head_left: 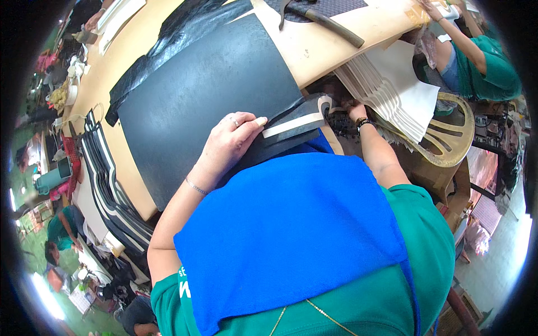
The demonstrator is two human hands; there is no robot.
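Note:
My left hand (235, 134), with a ring and a thin bracelet, is closed at the near edge of a large black sheet (213, 89). Its thumb and fingertips pinch the end of a black strip (291, 116) that carries a white band (293, 125). The strip's far right end curves up in a white-edged hook. Beyond that end, my right hand (355, 111), a dark bracelet on its wrist, reaches down beside a stack of pale strips (375, 89). Its fingertips are in shadow, so whether they hold anything is hidden.
A hammer (330, 25) lies at the table's (302, 50) far edge. Crumpled black material (185, 31) lies behind the sheet. Several black and white strips (109, 179) hang over the left edge. A tan slatted chair (448, 134) stands at right. Other people (485, 67) work nearby.

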